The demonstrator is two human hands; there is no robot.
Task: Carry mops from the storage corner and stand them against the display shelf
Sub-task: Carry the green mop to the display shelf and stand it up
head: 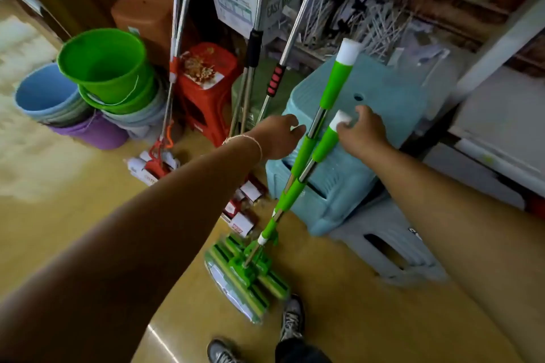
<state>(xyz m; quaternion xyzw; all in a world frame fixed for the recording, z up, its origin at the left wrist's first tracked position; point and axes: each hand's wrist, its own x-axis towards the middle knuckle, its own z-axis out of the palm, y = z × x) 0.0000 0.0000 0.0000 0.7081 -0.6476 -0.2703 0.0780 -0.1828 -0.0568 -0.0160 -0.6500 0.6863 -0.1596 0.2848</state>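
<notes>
**Two green mops at the blue stools, both hands at the handles**

Head view: two green-and-steel sponge mops lean side by side against a stack of pale blue plastic stools. The taller green mop has its white end cap high over the stool top. The shorter green mop crosses just beside it, and their green and yellow sponge heads, wrapped in clear film, rest together on the yellow floor near the person's grey shoes.

The right hand pinches the white cap of the shorter mop between thumb and curled fingers. The left hand, with a thin bracelet at the wrist, is loosely curled just left of the taller mop's steel shaft; whether its fingertips touch the shaft cannot be told, and it holds nothing plainly.

Behind, red-handled steel mops stand in the corner, their red heads on the floor. A cardboard box reads "EASY MOP". Left of them sit a red plastic stool, a brown tub and nested buckets: bright green bucket, pale blue bucket, purple bucket. A grey plastic stool lies low on the right. Small red and white packets on the floor carry print too blurred to read.
</notes>
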